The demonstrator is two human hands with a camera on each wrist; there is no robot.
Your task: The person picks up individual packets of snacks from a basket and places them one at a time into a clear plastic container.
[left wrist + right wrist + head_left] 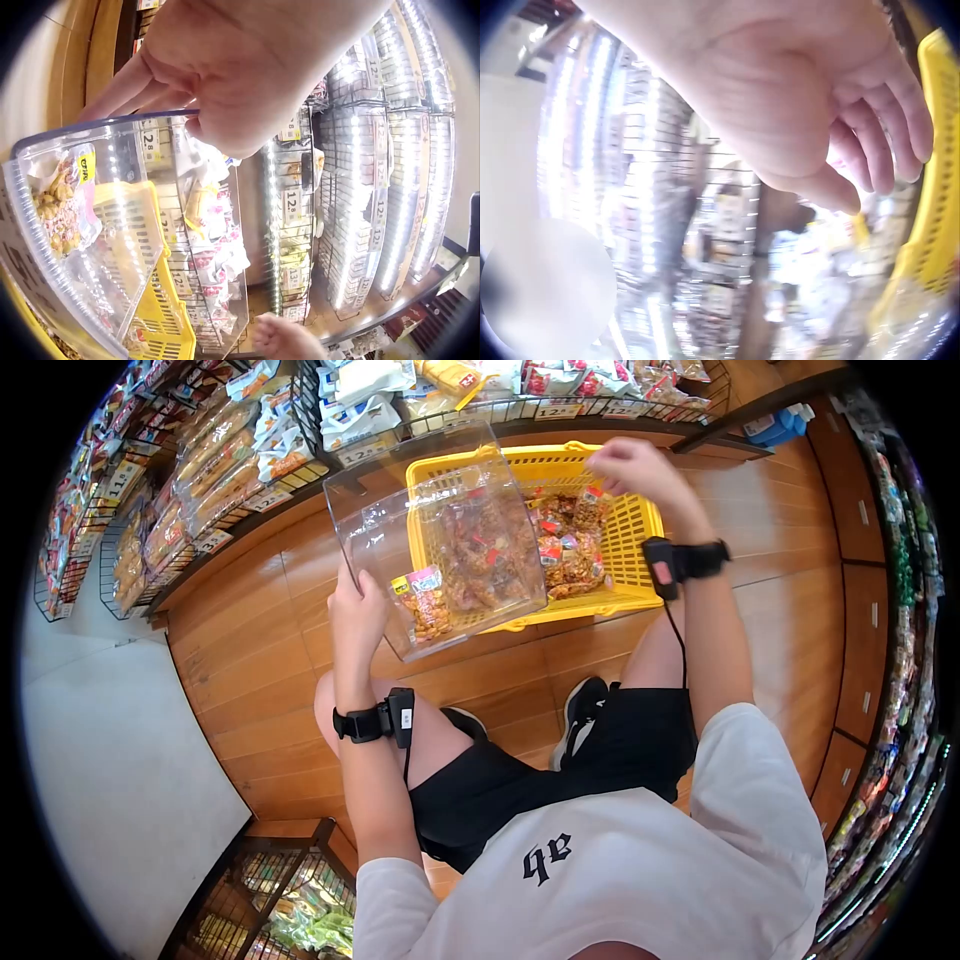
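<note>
My left hand (pixel 357 610) grips the near left rim of a clear plastic bin (pixel 375 520). The bin is tilted and overlaps the left part of a yellow shopping basket (pixel 632 575) in the head view. Inside the bin, close to the left hand, lies a snack packet (pixel 424 605) with a pink and yellow label; the left wrist view shows the packet (pixel 66 199) through the clear wall. Several snack packets (pixel 570 550) with red labels fill the basket. Over the basket's far right rim hovers my right hand (pixel 628 468), its fingers (pixel 870 139) loosely bent around nothing.
Wire shelves with bagged goods (pixel 370 420) and price tags run behind the basket. Another rack of long packets (pixel 205 465) stands at the left. A blue container (pixel 780 426) is at the back right, and wooden drawers (pixel 855 600) line the right side.
</note>
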